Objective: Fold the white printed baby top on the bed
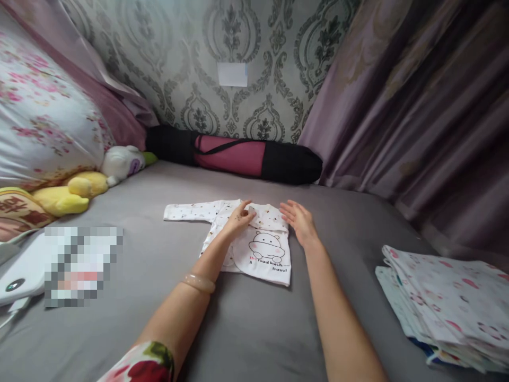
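Observation:
A small white baby shirt [262,270] lies flat on the grey bed sheet, with a cartoon hippo and lettering on its front. Its left-side sleeve [191,212] stretches out to the left; the other sleeve [272,216] appears folded across the chest. Over the upper middle of the shirt is my left hand [239,217], thumb and fingers slightly apart, with nothing visible between them. My right hand [299,218] is open at the shirt's right edge, fingers extended toward the folded sleeve. Whether either hand touches the cloth is hard to tell.
A stack of folded printed clothes [453,302] sits at the right. On the left are a white device with a cable [32,270], a blurred packet [83,265] and plush toys [63,199]. A black and maroon long bag [230,154] lies along the wall.

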`<state>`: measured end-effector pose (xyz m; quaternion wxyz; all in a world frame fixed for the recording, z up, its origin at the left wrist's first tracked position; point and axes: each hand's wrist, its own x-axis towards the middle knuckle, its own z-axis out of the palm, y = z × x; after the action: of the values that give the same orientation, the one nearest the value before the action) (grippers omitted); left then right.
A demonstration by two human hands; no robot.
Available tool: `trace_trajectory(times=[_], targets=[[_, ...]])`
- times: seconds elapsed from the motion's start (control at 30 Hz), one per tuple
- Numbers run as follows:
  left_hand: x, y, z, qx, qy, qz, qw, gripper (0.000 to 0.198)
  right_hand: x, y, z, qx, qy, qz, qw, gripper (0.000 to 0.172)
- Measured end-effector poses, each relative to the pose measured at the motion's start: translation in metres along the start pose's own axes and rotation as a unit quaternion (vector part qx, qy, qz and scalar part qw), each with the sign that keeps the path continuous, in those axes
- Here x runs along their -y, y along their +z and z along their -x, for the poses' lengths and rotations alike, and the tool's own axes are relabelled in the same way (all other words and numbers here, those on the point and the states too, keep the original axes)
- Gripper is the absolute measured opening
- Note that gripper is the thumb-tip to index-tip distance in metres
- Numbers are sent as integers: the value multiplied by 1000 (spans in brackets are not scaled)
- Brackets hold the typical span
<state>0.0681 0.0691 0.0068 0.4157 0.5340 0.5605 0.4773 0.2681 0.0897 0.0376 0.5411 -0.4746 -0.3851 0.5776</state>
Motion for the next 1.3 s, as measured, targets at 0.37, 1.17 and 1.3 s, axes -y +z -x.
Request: trace_trajectory(times=[0.37,1.17,1.3], targets=[[-4,0,-6,-62,57,-102,991,38,-11,-21,-12,-109,-95,267,953,33],[33,-2,-16,-38,137,-328,934,39,-44,0,19,50,-126,737,663,60],[29,0,-13,-23,115,-377,919,29,-42,1,18,61,-109,733,669,61]])
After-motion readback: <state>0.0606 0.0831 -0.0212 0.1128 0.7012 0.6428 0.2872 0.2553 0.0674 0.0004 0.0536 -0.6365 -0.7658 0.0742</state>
